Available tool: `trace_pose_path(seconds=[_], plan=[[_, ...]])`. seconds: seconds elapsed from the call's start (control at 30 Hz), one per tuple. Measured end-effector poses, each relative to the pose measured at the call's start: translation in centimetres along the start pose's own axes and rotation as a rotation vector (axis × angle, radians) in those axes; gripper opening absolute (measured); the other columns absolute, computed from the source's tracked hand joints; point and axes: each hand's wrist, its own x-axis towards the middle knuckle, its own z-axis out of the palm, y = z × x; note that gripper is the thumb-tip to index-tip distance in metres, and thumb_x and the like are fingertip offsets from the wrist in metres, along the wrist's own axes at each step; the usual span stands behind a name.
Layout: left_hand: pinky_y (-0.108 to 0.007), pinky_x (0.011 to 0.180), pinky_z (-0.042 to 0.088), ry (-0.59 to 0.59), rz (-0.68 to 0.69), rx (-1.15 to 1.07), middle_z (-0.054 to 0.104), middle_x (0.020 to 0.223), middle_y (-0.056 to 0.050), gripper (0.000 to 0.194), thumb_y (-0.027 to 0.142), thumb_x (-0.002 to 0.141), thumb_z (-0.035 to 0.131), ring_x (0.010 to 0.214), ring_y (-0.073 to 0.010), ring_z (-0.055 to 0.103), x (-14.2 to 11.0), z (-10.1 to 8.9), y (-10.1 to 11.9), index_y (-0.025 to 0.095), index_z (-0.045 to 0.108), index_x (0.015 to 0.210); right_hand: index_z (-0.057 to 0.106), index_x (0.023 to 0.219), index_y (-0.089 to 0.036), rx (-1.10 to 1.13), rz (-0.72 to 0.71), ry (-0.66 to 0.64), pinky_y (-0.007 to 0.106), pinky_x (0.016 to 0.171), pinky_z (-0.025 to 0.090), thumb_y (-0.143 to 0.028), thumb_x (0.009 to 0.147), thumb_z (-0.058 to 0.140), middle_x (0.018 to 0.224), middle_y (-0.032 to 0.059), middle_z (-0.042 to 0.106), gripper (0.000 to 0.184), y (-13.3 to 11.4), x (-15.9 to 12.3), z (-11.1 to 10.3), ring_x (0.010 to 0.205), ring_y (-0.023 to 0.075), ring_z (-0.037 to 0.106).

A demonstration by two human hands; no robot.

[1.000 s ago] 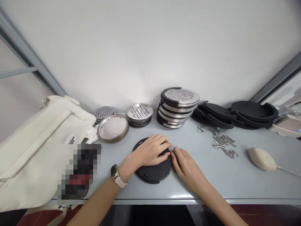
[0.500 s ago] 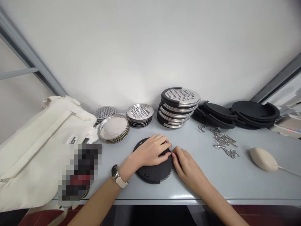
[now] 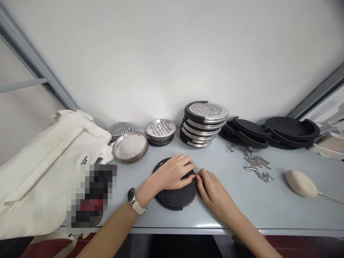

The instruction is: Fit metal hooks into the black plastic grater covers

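A black round disc (image 3: 176, 197) lies flat on the grey table, with small slots near its edge and a thin shiny rim at the lower right. My left hand (image 3: 173, 172) rests over its top, fingers curled toward the right edge, holding it down. At that edge a small metal clip (image 3: 195, 172) shows between the two hands. My right hand (image 3: 211, 184) pinches this clip with closed thumb and forefinger. The clip's far part is hidden by fingers.
Behind the disc stand stacked metal grater discs (image 3: 160, 129), plain metal discs (image 3: 130, 146) and graters in black rims (image 3: 208, 111). Black round holders (image 3: 287, 127), loose metal clips (image 3: 252, 157) and a beige corded mouse-like object (image 3: 301, 182) lie right. A white bag (image 3: 53, 168) sits left.
Almost nothing differs. Both hands keep their places at the disc's right edge, and the view has shifted very slightly.
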Motion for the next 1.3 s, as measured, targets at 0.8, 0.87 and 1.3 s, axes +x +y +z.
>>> trace_pose_path(seconds=[0.8,0.87,1.3], plan=[[-0.034,0.085,0.042,0.012,0.002,0.029,0.056,0.099,-0.006,0.012,0.025,0.089,0.050,0.096,-0.0202,0.051,-0.08,-0.09,0.06,0.017,0.053,0.098,0.034,0.080,-0.024,0.019,-0.045,0.059,0.032,0.060,0.043,-0.025,0.096,0.030,0.072,0.0030,0.054,0.017,0.07,0.00,0.14,0.066,0.0197,0.054],[-0.034,0.085,0.042,0.010,0.003,0.032,0.056,0.098,-0.007,0.012,0.025,0.089,0.050,0.095,-0.0203,0.051,-0.07,-0.08,0.05,0.017,0.052,0.098,0.033,0.080,-0.024,0.024,-0.031,0.045,0.032,0.061,0.043,-0.025,0.096,0.029,0.073,0.0031,0.054,0.017,0.06,-0.02,0.11,0.067,0.0201,0.053],[-0.035,0.085,0.042,0.013,0.010,0.032,0.056,0.098,-0.008,0.012,0.026,0.089,0.049,0.094,-0.0211,0.052,-0.08,-0.23,0.07,0.017,0.053,0.096,0.035,0.081,-0.023,-0.017,-0.066,0.075,0.031,0.059,0.043,-0.024,0.096,0.029,0.072,0.0033,0.055,0.017,0.09,-0.02,0.16,0.065,0.0194,0.053]])
